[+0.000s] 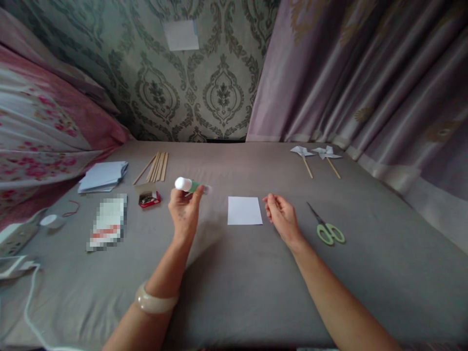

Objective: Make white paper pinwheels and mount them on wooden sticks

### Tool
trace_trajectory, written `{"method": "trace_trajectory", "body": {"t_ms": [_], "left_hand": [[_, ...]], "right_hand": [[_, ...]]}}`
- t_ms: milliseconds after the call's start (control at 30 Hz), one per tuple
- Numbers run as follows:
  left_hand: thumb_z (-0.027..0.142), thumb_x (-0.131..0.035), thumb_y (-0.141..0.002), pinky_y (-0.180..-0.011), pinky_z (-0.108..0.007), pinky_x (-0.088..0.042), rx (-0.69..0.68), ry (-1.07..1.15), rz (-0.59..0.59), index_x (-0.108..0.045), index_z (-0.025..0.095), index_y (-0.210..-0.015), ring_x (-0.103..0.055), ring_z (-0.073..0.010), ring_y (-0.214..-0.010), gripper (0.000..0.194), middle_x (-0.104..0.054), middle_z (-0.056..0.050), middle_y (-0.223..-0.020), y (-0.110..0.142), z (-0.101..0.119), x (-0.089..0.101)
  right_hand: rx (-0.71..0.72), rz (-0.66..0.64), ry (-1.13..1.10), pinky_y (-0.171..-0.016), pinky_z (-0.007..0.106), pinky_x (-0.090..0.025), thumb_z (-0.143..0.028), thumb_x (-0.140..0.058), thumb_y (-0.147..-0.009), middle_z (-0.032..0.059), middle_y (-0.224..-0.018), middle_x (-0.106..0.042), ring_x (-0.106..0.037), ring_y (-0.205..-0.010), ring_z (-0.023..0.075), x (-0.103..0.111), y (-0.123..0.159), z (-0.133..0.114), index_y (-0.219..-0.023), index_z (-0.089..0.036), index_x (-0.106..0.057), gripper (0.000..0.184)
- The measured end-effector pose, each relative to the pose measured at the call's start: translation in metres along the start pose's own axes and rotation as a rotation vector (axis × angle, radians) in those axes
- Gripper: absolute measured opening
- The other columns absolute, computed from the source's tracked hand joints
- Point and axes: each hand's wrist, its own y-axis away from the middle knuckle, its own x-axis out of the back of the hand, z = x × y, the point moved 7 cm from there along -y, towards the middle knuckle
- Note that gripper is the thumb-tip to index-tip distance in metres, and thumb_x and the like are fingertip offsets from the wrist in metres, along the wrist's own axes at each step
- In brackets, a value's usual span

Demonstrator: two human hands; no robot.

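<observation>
My left hand [185, 212] is wrapped round a glue stick [195, 186] with a white cap, a green label and a clear end, held above the cloth. To its right a square of white paper [244, 210] lies flat. My right hand [281, 216] hovers just beyond the paper's right edge, fingers curled together, with nothing visible in them. Scissors [329, 231] with pale green handles lie to the right of that hand, blades pointing away. Left of my left hand sits a small red box [149, 199], its lid raised and small metal pieces inside.
Several wooden sticks [157, 166] and a stack of white paper [103, 176] lie at the back left. Nearer are a blurred packet [108, 222], a white spool [51, 222] and a power strip [16, 238] with a cable. Two paper pinwheels [302, 151] rest at the back right.
</observation>
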Motion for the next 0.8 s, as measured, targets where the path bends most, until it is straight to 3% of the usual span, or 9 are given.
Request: {"method": "trace_trajectory", "body": {"t_ms": [133,200,367,500,700,800], "left_hand": [[0.041,-0.071,-0.067,-0.079,-0.031,-0.048,0.209,0.254,-0.228,-0.062,0.018,-0.091,-0.062,-0.0159,-0.081,0.035,-0.067,-0.003,-0.087,0.049,0.013,-0.044],[0.041,-0.074,-0.064,-0.08,-0.032,-0.049,0.284,0.284,-0.313,-0.064,0.02,-0.092,-0.063,-0.0173,-0.083,0.036,-0.069,-0.003,-0.089,0.066,0.014,-0.056],[0.039,-0.078,-0.06,-0.081,-0.033,-0.05,0.336,0.29,-0.422,-0.067,0.021,-0.092,-0.064,-0.0184,-0.081,0.038,-0.07,-0.003,-0.088,0.08,0.008,-0.063],[0.037,-0.078,-0.061,-0.08,-0.032,-0.05,0.345,0.293,-0.437,-0.067,0.02,-0.094,-0.064,-0.0183,-0.08,0.039,-0.07,-0.004,-0.089,0.08,0.004,-0.063],[0.039,-0.076,-0.063,-0.079,-0.031,-0.049,0.311,0.234,-0.491,-0.063,0.021,-0.102,-0.063,-0.019,-0.084,0.045,-0.068,-0.005,-0.093,0.082,0.003,-0.067],[0.034,-0.073,-0.064,-0.079,-0.033,-0.047,0.25,0.053,-0.527,-0.058,0.02,-0.109,-0.061,-0.0205,-0.087,0.05,-0.067,-0.007,-0.096,0.08,-0.002,-0.068]], "right_hand": [[-0.212,-0.407,-0.432,-0.039,0.02,-0.032,-0.075,-0.05,-0.071,0.0005,-0.068,-0.06,-0.049,-0.047,0.0092,-0.042,0.022,-0.003,-0.092,-0.018,-0.059,0.061],[-0.293,-0.507,-0.618,-0.037,0.019,-0.031,-0.073,-0.055,-0.07,-0.001,-0.066,-0.059,-0.047,-0.045,0.0079,-0.057,0.033,-0.007,-0.093,-0.019,-0.059,0.059],[-0.445,-0.461,-0.897,-0.038,0.015,-0.028,-0.05,-0.073,-0.069,-0.0058,-0.057,-0.048,-0.038,-0.043,0.0035,-0.07,0.043,0.0,-0.08,-0.018,-0.06,0.037],[-0.523,-0.46,-1.014,-0.039,0.014,-0.031,-0.041,-0.079,-0.065,-0.0054,-0.059,-0.05,-0.038,-0.045,0.0033,-0.076,0.046,0.005,-0.076,-0.017,-0.06,0.032],[-0.531,-0.393,-1.049,-0.038,0.013,-0.032,-0.036,-0.082,-0.061,-0.0061,-0.056,-0.051,-0.038,-0.044,0.0026,-0.072,0.041,0.006,-0.071,-0.017,-0.059,0.032],[-0.477,-0.305,-1.062,-0.036,0.013,-0.031,-0.032,-0.082,-0.062,-0.0076,-0.052,-0.048,-0.038,-0.042,0.0031,-0.057,0.028,0.003,-0.067,-0.018,-0.057,0.029]]}}
